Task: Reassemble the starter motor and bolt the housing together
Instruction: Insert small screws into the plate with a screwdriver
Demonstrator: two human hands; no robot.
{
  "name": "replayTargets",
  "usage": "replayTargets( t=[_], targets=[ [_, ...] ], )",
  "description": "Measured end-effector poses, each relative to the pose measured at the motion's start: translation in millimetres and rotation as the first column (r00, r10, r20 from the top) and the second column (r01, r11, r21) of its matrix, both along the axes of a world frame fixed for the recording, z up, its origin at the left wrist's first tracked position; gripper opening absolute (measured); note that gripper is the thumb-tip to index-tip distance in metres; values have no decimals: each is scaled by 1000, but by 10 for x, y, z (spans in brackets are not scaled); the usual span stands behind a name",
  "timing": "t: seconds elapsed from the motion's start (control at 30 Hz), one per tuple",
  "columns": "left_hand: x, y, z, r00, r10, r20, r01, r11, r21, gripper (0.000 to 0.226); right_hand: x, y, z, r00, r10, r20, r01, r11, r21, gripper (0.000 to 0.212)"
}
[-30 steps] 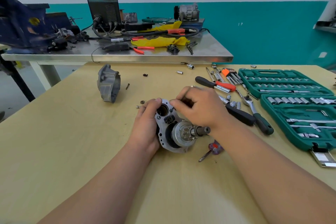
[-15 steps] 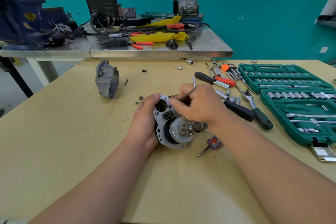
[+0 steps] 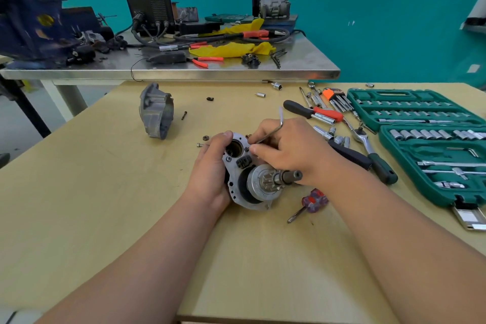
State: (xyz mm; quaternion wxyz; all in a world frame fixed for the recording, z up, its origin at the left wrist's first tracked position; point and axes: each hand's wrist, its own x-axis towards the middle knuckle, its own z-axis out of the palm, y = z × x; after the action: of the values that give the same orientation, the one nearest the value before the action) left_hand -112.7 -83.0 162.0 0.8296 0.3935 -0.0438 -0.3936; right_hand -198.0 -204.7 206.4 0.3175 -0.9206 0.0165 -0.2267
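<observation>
1. The starter motor (image 3: 252, 181) lies on its side near the middle of the table (image 3: 105, 205), with its flat mounting plate facing up toward the camera and its pinion shaft (image 3: 289, 176) pointing right
2. The left hand (image 3: 210, 173) grips the plate's left edge, thumb over the top rim; the fingers curl behind it, out of sight
3. The right hand (image 3: 292, 150) pinches an L-shaped hex key (image 3: 278, 126) between thumb and fingertips, with one arm sticking up and the tip at a small screw on the plate's face, beside the upper bore
4. The motor looks like cast metal and steel, so it is probably heavy for its bulk and fully rigid; its rounded body would likely roll under the key's twist unless braced
5. The best hold seems to be the plate rim or the motor body; the pinion shaft may spin and could be greasy
6. The grey housing cover (image 3: 157, 110) stands well apart at the rear left, with a loose bolt (image 3: 184, 115) just beside it and a nut (image 3: 206, 137) near the left thumb
7. The cover is a hollow, stiff casting, best lifted by its rim; the small fasteners need a fingertip pinch and could roll away
</observation>
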Motion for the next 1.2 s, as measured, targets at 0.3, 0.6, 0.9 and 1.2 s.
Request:
replayTargets(
  t=[0.3, 0.6, 0.9, 1.2],
  targets=[
    [-22, 21, 18, 999, 40, 23, -41, 999, 36, 61, 45, 22, -8, 991, -104, 88, 115, 985, -130, 20],
    [-3, 9, -4, 1000, 10, -11, -9, 1000, 21, 63, 76, -18, -10, 994, -71, 88, 85, 981, -175, 13],
    [1, 14, -5, 1000, 27, -2, -26, 999, 19, 62, 107, -6, 24, 998, -58, -17, 53, 976, -209, 11],
    [-9, 9, 9, 1000, 23, -13, -23, 1000, -11, 63, 28, -40, 109, 991, 64, -118, -51, 993, 108, 24]
  ],
)
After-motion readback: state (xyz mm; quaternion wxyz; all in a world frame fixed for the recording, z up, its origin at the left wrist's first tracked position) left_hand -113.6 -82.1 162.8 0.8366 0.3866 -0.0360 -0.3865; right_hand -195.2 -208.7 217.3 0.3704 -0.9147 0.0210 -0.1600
